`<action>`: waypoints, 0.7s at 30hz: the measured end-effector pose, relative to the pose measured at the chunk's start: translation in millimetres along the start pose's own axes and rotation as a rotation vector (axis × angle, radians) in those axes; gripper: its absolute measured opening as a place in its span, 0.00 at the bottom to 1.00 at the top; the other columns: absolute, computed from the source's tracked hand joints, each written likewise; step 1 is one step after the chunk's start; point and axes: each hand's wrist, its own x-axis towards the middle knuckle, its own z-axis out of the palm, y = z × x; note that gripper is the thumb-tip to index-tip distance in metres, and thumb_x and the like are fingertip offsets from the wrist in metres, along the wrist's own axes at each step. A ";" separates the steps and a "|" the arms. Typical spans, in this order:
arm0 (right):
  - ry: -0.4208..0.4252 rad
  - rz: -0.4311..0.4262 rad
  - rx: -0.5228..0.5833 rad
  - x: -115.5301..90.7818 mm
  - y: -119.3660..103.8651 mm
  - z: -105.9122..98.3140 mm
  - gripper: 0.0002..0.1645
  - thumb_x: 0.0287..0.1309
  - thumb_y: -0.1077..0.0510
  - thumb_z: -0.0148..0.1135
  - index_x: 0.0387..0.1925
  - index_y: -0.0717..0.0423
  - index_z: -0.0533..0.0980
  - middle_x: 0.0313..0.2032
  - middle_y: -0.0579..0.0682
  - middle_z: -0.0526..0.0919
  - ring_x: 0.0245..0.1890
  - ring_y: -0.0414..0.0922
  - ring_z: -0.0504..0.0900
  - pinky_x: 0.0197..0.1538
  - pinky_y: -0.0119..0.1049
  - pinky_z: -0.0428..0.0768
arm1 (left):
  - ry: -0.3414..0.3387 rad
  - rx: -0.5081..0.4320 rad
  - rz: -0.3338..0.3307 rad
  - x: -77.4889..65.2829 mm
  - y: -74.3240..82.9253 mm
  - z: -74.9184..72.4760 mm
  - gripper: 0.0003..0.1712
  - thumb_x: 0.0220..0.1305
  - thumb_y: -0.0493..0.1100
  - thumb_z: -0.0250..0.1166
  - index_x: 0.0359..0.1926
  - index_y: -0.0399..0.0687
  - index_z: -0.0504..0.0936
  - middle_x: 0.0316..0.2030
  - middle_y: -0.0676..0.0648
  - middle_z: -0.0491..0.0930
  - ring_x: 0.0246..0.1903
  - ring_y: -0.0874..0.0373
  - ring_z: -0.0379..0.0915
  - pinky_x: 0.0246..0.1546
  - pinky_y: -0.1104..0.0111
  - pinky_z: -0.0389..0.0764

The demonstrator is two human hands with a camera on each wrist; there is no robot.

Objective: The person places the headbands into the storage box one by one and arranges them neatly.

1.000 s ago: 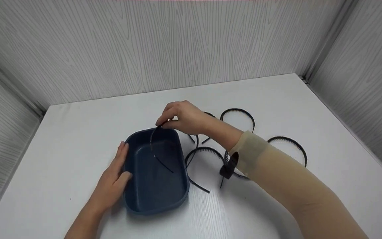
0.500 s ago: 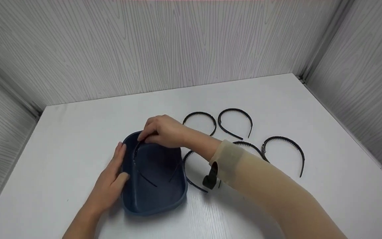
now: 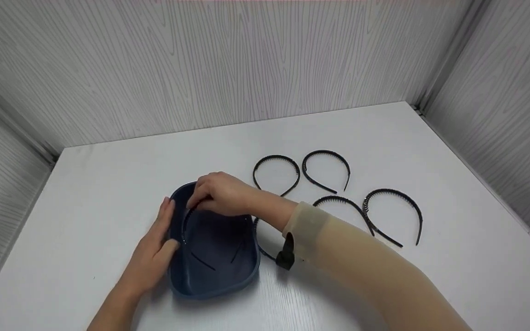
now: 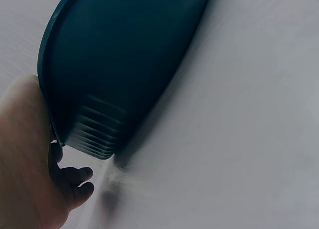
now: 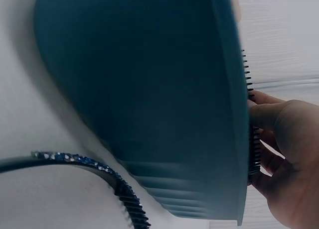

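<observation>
A dark blue rectangular bin point(image 3: 216, 292) stands on the white table. My left hand point(image 3: 150, 248) grips its left rim, thumb over the edge and fingers along the outer wall; the left wrist view shows the ribbed end of the bin point(image 4: 119, 55) beside that hand point(image 4: 27, 159). My right hand point(image 3: 221, 194) pinches a black toothed headband point(image 3: 184, 232) by its top, its two thin ends hanging down inside the bin. From the right wrist, the headband's teeth point(image 5: 255, 154) rise above the rim under my right fingers; the rest is hidden behind the wall.
Several more black headbands lie right of the bin: one at the back left point(image 3: 276, 157), one at the back right point(image 3: 327, 151), one far right point(image 3: 394, 191), one partly under the forearm point(image 3: 338, 198). A headband with glittering stones point(image 5: 84, 160) lies beside the bin. Wood-grain panels point(image 3: 246, 69) enclose the table.
My right hand has moved left and down with the headband, from above the bin's far right corner to inside the bin. My left hand has kept its place on the rim.
</observation>
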 end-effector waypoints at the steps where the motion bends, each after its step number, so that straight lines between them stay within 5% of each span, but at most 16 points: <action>1: -0.002 0.007 -0.002 0.3 -0.2 1.3 0.14 0.72 0.60 0.67 0.54 0.50 0.90 0.49 0.49 0.88 0.53 0.44 0.84 0.62 0.33 0.75 | 0.001 -0.001 -0.002 -0.2 -0.1 0.1 0.47 0.72 0.34 0.49 0.87 0.57 0.45 0.85 0.55 0.38 0.83 0.53 0.36 0.74 0.79 0.40; 21: -0.030 0.066 -0.062 4.4 5.3 20.9 0.14 0.72 0.58 0.68 0.54 0.45 0.90 0.49 0.45 0.89 0.51 0.42 0.84 0.58 0.31 0.76 | -0.016 -0.010 -0.029 0.8 1.5 -1.0 0.47 0.73 0.34 0.49 0.87 0.61 0.43 0.85 0.57 0.37 0.84 0.54 0.34 0.74 0.78 0.40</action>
